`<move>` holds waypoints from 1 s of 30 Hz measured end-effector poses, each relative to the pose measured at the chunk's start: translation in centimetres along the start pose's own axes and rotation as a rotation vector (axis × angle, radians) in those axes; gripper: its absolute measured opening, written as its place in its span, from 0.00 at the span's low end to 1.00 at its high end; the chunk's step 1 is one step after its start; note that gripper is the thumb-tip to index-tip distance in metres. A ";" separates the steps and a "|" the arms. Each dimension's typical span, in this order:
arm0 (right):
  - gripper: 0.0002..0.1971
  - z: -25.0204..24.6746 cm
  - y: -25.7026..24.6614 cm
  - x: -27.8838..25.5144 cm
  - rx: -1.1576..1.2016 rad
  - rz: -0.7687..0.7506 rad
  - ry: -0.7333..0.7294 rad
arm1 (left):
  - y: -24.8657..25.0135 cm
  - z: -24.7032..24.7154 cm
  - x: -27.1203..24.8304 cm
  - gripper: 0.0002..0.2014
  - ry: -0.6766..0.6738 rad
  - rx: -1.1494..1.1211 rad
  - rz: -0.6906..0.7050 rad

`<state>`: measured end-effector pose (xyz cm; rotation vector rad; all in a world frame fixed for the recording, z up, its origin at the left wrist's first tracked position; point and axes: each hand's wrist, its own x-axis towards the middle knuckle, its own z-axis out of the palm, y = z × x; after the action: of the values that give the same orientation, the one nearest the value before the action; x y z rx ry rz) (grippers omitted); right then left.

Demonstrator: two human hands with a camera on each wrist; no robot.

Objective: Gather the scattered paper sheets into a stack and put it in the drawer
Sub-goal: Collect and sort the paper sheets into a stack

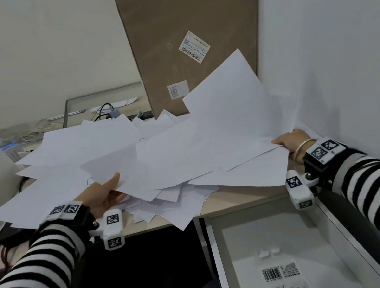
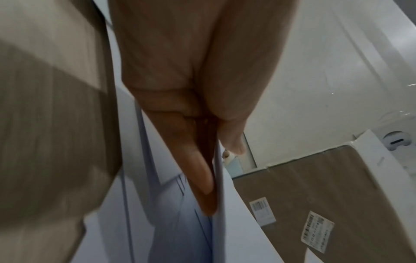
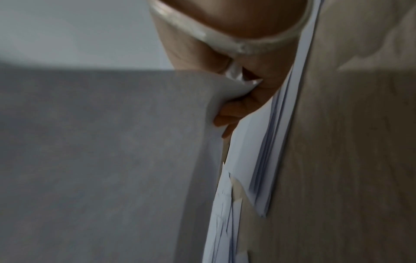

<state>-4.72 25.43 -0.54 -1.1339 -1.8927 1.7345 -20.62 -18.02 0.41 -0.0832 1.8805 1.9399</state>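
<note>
Open drawer (image 1: pixel 271 236) — cardboard box (image 1: pixel 191 29) behind

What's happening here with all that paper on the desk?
A person in a striped top is gathering loose paper sheets that lie spread over a desk. The left hand grips the near left edge of the pile, thumb on top and fingers underneath. The right hand grips sheets at the right side and lifts them, so they fan upward. The pile is still messy, not squared. A drawer below the desk stands open, with no sheets in it yet.
</note>
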 end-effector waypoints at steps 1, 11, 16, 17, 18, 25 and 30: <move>0.21 -0.1 -0.3 -0.3 -0.035 0.000 -0.012 | 0.2 -0.4 0.1 0.08 -0.009 0.039 -0.020; 0.17 0.9 -0.8 0.0 -0.150 -0.092 -0.125 | 1.2 1.7 1.1 0.26 -0.121 0.319 -0.084; 0.18 1.7 -0.2 0.9 -0.105 -0.046 -0.167 | 0.2 2.6 1.7 0.18 -0.139 0.271 -0.120; 0.18 1.8 -0.2 0.9 -0.085 -0.036 -0.162 | -0.1 2.5 2.0 0.14 -0.121 0.294 -0.120; 0.18 1.9 -0.1 1.0 -0.052 -0.032 -0.126 | -0.4 2.3 2.5 0.14 -0.075 0.321 -0.122; 0.16 0.3 -1.7 -0.5 0.161 -0.061 0.130 | -1.0 0.0 4.4 0.22 0.336 0.377 -0.021; 0.14 1.2 -2.7 -2.6 0.453 -0.033 0.157 | -1.6 0.9 3.1 0.21 0.458 0.412 -0.005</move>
<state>-4.76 22.87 2.44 -1.0185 -1.3259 1.8652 -22.63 -16.38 -2.09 -0.4355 2.5331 1.5800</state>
